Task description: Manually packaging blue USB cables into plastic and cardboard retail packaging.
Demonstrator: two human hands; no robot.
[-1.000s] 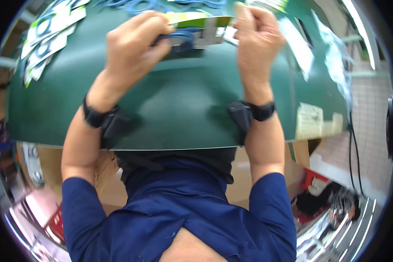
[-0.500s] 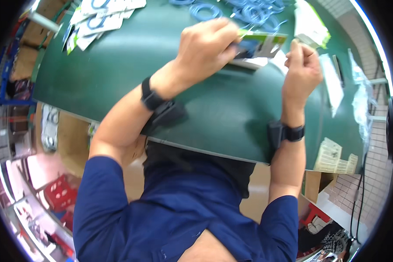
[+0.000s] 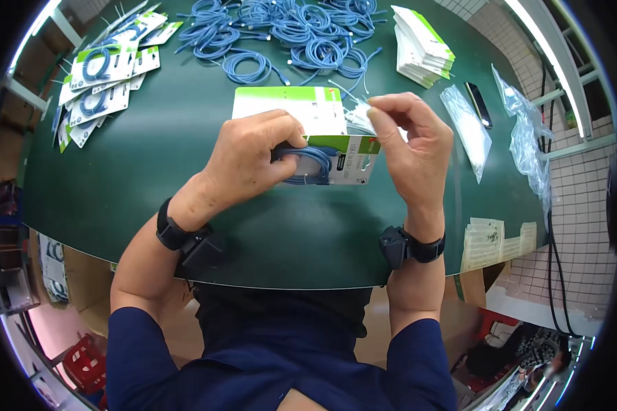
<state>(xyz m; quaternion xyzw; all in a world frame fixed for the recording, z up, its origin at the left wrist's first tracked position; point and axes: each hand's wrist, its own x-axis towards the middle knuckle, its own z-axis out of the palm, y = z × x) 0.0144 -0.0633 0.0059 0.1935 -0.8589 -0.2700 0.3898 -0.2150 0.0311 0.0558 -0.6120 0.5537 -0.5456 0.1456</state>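
**Blue cables go onto cards, one coil at a time**

Far to the left of the working hands, a fan of finished cards (image 3: 106,75), each carrying a coiled blue cable, lies spread on the green table (image 3: 185,151). Nearer in, the left hand (image 3: 250,161) presses down with fingers curled closed over a coiled blue cable (image 3: 312,164), pinning it against a green-and-white backing card (image 3: 288,106) that lies flat just beyond the knuckles. Just right of that grip, the right hand (image 3: 411,147) pinches its thumb and forefinger narrowly together on something thin and pale at the card's edge; whether it is a tie or a bit of clear film cannot be told. Beyond both hands, a tangle of loose blue cables (image 3: 301,38) waits unpacked. Further right sit a stack of blank cards (image 3: 421,44), clear bags (image 3: 469,130) and a dark phone (image 3: 478,104).

Judging by the piles, the job looks partly done: a batch is carded, the present coil seems mid-fastening, and many cables remain.
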